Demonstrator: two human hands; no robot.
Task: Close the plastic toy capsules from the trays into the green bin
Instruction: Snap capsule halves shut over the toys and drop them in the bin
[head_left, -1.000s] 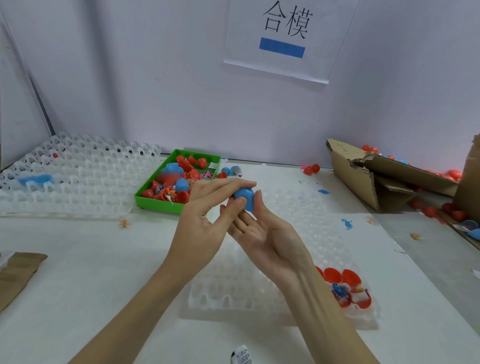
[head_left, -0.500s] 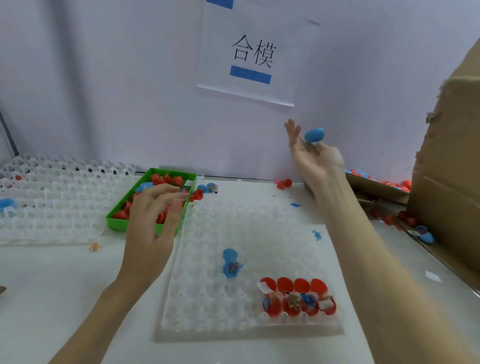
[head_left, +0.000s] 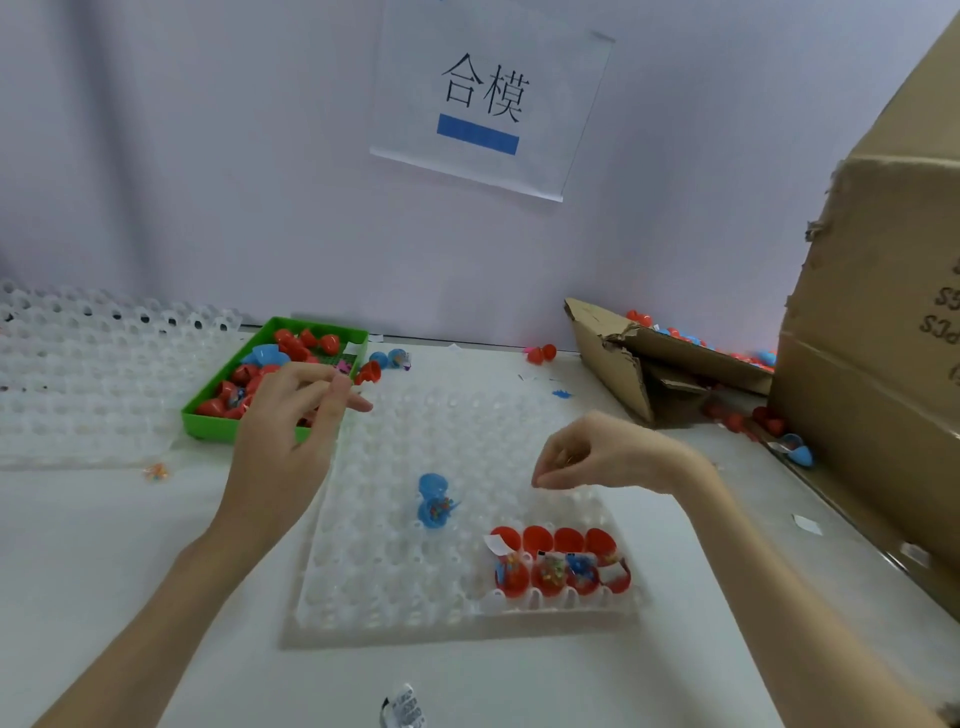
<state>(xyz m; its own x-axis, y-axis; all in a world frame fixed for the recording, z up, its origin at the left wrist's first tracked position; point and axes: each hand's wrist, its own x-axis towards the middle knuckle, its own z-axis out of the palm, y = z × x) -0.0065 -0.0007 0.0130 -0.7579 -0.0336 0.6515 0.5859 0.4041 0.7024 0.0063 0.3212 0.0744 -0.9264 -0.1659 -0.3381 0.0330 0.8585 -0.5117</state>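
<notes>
Down from the wall comes my right hand (head_left: 597, 457), empty with fingers loosely curled like my left hand (head_left: 291, 415), leaving five open capsules (one blue capsule (head_left: 434, 501), four red capsules (head_left: 558, 564)) in the tray (head_left: 395, 597) short of the green bin (head_left: 208, 415).

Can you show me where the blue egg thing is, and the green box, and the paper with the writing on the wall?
blue capsule (head_left: 432, 501): head view, on the open shell in the tray.
green bin (head_left: 207, 425): head view, on its near front wall.
paper sign (head_left: 488, 104): head view, on the sheet's middle, by the black characters.
</notes>
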